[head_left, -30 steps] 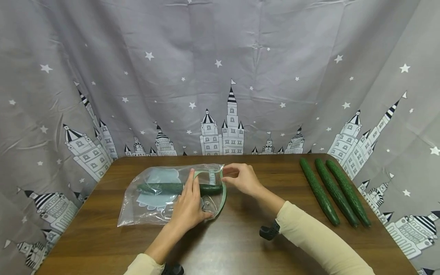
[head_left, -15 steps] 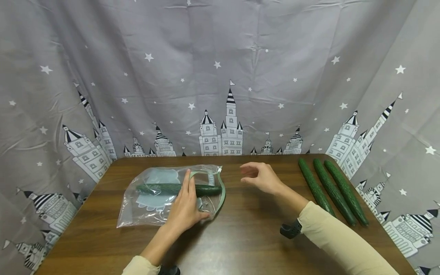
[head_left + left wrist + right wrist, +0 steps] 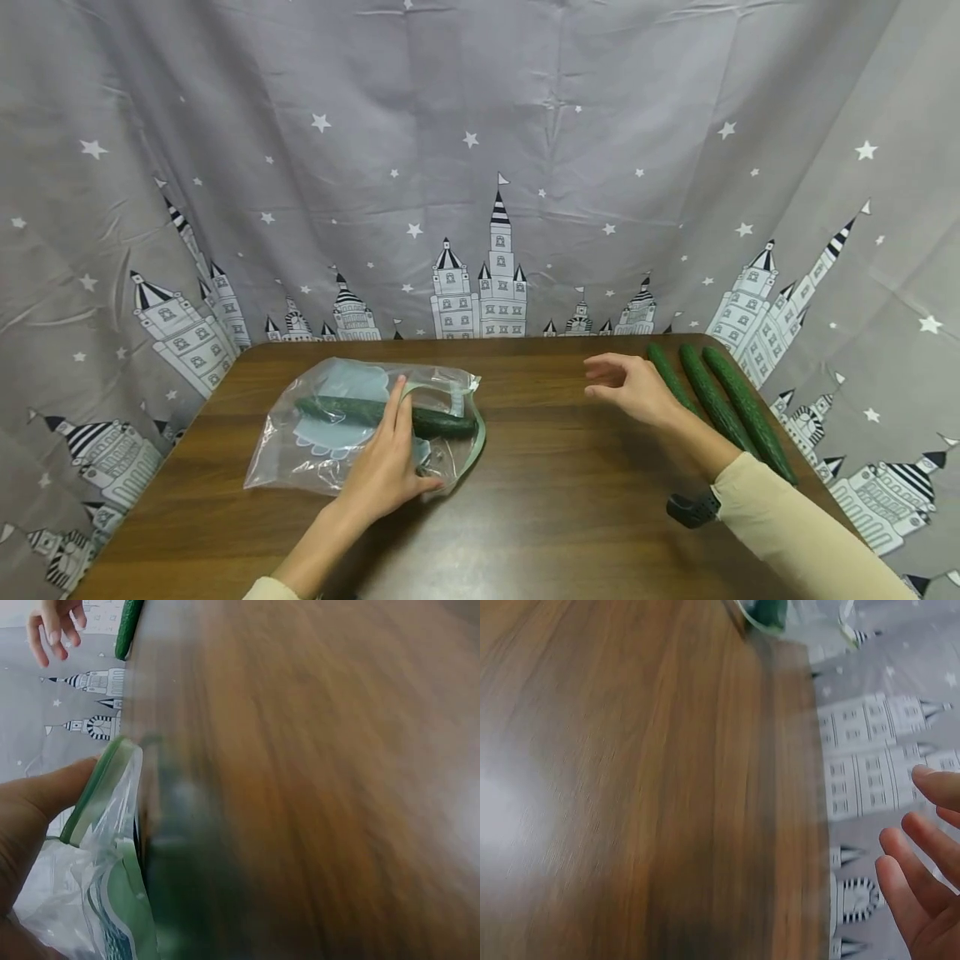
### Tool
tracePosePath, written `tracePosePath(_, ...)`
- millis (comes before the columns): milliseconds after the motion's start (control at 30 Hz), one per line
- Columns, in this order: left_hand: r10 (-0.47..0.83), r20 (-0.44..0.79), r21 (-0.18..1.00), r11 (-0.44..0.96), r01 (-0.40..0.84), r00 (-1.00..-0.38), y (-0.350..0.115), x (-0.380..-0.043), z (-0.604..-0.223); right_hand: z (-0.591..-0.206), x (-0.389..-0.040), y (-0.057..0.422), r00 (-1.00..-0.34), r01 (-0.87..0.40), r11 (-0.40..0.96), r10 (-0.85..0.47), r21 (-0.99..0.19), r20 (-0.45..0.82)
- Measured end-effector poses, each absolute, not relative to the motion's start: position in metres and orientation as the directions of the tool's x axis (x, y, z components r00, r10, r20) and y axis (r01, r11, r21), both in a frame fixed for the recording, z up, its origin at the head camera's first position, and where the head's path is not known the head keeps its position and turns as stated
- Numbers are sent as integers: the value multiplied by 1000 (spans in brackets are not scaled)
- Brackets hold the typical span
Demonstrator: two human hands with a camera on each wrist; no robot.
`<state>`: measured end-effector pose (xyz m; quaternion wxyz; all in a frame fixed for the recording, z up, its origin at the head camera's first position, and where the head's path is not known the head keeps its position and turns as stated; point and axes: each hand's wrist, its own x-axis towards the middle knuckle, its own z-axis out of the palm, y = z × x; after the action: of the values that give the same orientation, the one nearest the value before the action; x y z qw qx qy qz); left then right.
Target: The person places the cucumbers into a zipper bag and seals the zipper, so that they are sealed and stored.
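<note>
A clear zip bag (image 3: 281,450) with a green-edged mouth lies at the left of the table, its mouth facing right. Inside it is a cucumber (image 3: 442,423), slanting across a pale blue printed patch. My left hand (image 3: 386,467) holds the bag near its mouth, fingers pointing away over the top and thumb at the near rim. Close up in the left wrist view, the thumb (image 3: 60,787) lies against the green rim (image 3: 97,784). My right hand (image 3: 637,387) hangs over the table, fingers loosely curved, thumb apart, holding nothing. Three cucumbers (image 3: 750,408) lie side by side beyond it.
The brown wooden table (image 3: 540,517) has its far edge against a grey curtain (image 3: 480,167) printed with castles and stars. A black wrist strap (image 3: 692,508) shows at the right sleeve (image 3: 795,525), whose forearm partly covers the row of cucumbers.
My right hand has let go of the bag's far mouth corner and moved right toward the three cucumbers. The left hand and bag have shifted slightly left, and the bagged cucumber now slants.
</note>
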<state>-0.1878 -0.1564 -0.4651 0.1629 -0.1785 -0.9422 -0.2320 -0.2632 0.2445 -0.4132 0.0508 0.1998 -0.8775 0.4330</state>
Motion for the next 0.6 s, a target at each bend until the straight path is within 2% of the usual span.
tracePosePath(267, 353, 402, 368, 783, 502, -845, -173, -184, -469, -421, -252, 297, -932, -361, 650, -262, -668, 248)
tracePosePath(600, 399, 415, 331, 771, 544, -818, -183, -183, -471, -431, -234, 352, -950, -312, 728, -218, -610, 226)
